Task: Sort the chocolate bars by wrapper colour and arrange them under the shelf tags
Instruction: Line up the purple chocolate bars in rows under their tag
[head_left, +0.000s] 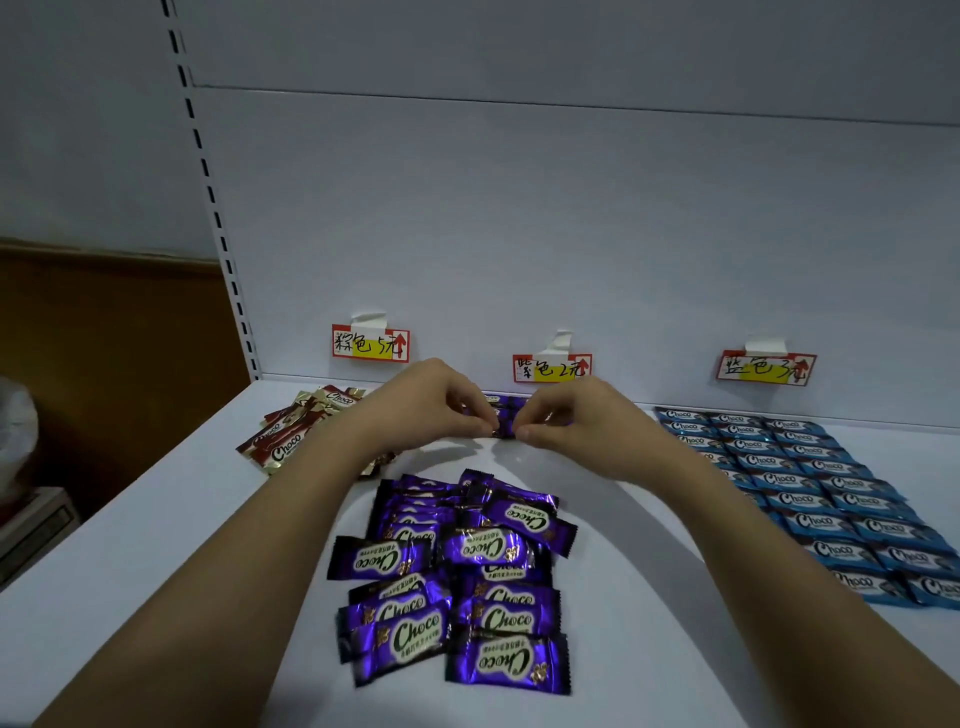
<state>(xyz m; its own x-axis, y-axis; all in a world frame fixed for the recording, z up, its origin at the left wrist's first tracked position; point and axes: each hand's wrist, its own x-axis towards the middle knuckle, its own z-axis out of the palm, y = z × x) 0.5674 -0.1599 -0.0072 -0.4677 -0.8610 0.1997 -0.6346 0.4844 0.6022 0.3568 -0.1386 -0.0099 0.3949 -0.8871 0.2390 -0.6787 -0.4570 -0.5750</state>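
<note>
Head view: left hand (431, 400) and right hand (571, 415) pinching purple bars (505, 415) at shelf back beneath purple tag (551, 368). Loose purple pile (457, 577) nearer; brown bars (296, 426) left, blue rows (810, 483) right.

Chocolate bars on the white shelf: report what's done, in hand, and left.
Done: the blue-wrapped bars lie in neat rows under the right tag. In hand: both hands, left and right, set purple-wrapped bars below the middle tag. Left: the loose purple heap and the jumbled brown-and-gold bars.
</note>
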